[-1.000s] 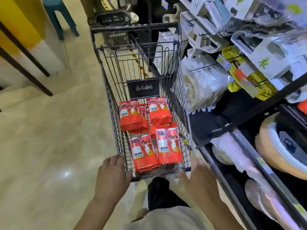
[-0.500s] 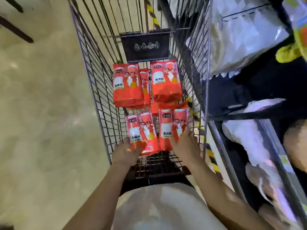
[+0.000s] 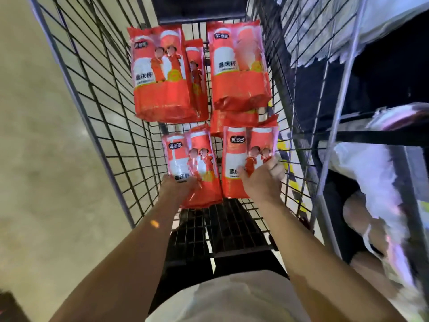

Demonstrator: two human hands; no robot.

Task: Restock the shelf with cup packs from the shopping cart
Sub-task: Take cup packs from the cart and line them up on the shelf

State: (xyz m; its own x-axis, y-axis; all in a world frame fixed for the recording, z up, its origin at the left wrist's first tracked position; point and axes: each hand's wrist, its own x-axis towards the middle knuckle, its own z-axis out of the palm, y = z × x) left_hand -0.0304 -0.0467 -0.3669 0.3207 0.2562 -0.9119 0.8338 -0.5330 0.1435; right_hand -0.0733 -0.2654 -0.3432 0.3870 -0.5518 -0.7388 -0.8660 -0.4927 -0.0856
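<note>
Several red cup packs lie in the wire shopping cart [image 3: 97, 126]. My left hand [image 3: 178, 185] grips the near left cup pack [image 3: 192, 159] at its lower half. My right hand [image 3: 262, 180] grips the near right cup pack [image 3: 246, 149], fingers curled over its front. Two more packs, a far left one [image 3: 160, 75] and a far right one [image 3: 239, 63], lie further in, with a thin pack on edge between them. Another pack is partly hidden under the far right one.
To the right of the cart stands a dark shelf [image 3: 376, 133] with white plastic-wrapped goods [image 3: 371, 173] and round items below. Pale polished floor [image 3: 34, 159] lies to the left. The cart's black child seat flap [image 3: 220, 231] is just under my forearms.
Both hands left the cart handle, reached down into the basket and took hold of the two nearest packs. My view has tipped down and moved closer over the cart.
</note>
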